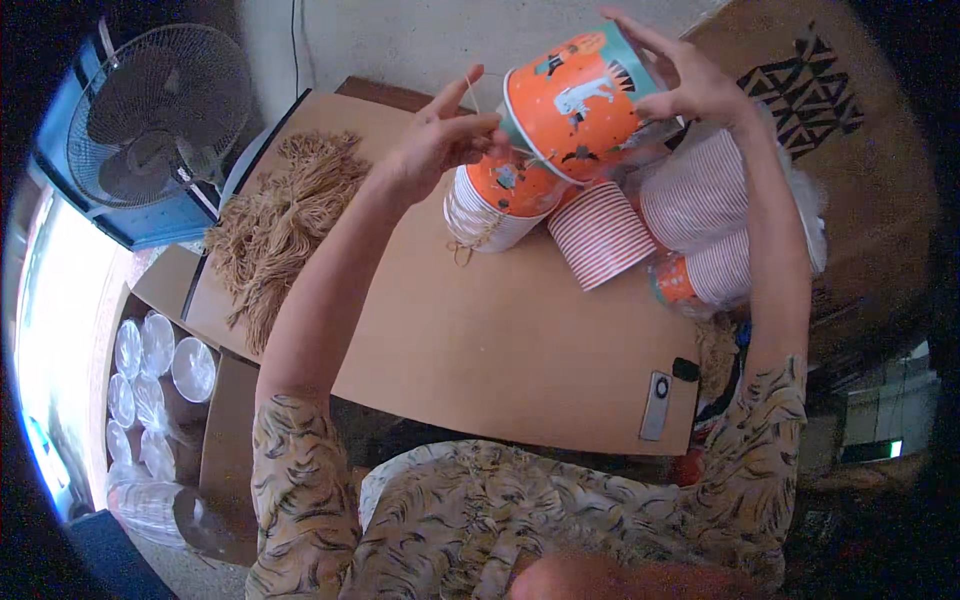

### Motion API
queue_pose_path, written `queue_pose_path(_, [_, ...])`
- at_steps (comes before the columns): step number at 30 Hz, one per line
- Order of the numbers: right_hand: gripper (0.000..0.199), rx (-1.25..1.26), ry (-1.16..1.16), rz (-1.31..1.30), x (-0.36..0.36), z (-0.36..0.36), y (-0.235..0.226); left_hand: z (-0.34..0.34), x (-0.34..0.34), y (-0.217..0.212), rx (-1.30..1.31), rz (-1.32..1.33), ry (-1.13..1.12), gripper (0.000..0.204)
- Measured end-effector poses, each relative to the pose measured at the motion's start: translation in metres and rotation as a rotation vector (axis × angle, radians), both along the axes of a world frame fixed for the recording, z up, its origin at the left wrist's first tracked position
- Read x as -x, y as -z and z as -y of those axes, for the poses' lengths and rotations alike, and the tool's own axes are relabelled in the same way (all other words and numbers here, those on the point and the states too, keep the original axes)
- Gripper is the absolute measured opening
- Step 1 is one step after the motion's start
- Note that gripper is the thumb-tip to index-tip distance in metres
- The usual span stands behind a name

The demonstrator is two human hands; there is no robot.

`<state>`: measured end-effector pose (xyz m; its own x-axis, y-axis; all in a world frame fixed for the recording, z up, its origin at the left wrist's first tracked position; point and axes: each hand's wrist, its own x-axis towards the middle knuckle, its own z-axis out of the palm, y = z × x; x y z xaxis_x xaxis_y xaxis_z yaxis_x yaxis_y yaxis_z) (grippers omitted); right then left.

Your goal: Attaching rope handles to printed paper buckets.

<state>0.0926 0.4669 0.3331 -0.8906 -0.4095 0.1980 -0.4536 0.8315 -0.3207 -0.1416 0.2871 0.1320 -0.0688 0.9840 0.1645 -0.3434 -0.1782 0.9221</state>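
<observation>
Above the far side of the table I hold up an orange paper bucket point(570, 105) with a teal band and printed figures, tilted on its side. My right hand point(695, 85) grips its far right end, thumb and fingers spread around it. At the rim on the other side, my left hand point(445, 140) pinches a thin beige cord point(472, 92) that runs over its raised finger. The cord's path inside the bucket is hidden. Just below stands a stack of similar buckets point(500, 205), upside down, with cord loops hanging at their white rims.
A heap of beige cords point(285, 225) covers the table's left. Red-striped paper cups point(602, 235) and plastic-wrapped stacks point(695, 195) lie at the right. A phone-like object point(655, 405) rests near the front edge. A fan point(160, 115) and a carton of clear plastic tubs point(193, 370) stand left.
</observation>
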Motion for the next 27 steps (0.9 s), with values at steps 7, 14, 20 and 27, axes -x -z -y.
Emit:
queue_pose_path(7, [0.125, -0.09, 0.817, 0.343, 0.032, 0.057, 0.011, 0.008, -0.006, 0.039, 0.083, 0.081, 0.008, 0.081])
queue_pose_path(14, [0.122, -0.243, 0.736, 0.35, 0.048, 0.05, 0.037, -0.001, -0.001, 0.075, 0.137, 0.08, -0.011, 0.075])
queue_pose_path(20, [0.122, -0.369, 0.509, 0.278, 0.047, 0.03, 0.066, 0.005, -0.009, 0.066, 0.185, 0.033, -0.001, 0.075])
queue_pose_path(27, [0.123, -0.298, 0.627, 0.436, 0.062, 0.029, 0.072, 0.009, -0.01, 0.074, 0.226, 0.002, -0.027, 0.073])
